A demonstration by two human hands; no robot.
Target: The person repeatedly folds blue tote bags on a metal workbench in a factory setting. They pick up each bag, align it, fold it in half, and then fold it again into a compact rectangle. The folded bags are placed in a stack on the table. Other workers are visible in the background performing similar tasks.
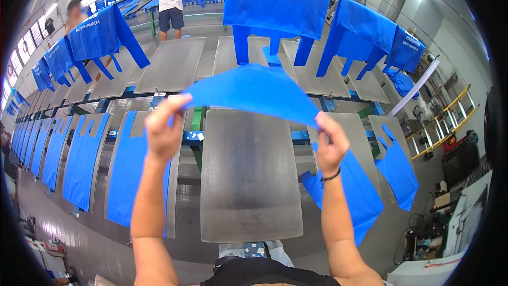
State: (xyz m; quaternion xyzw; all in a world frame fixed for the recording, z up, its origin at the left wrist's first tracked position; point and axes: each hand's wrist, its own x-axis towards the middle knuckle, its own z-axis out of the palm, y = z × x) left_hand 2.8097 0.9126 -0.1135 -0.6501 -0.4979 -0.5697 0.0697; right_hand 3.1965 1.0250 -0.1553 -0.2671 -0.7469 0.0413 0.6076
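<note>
A blue fabric bag [243,90] is stretched in the air between my two hands, over the far end of a grey flat board [251,180]. My left hand [165,127] pinches its left corner, and the right corner is gripped by my right hand [332,143], which has a dark band at the wrist. A narrow strip of the bag trails away at the far side. Left of the board, another blue bag [126,175] lies flat on its own board, partly behind my left forearm. Beneath my right forearm a loose blue bag [354,190] lies askew.
Printed blue bags [275,8] hang from a line across the far side. Rows of grey boards [169,66] on blue and green frames stretch left and beyond. Another person [170,2] stands at the back. A yellow ladder [444,122] lies at the right.
</note>
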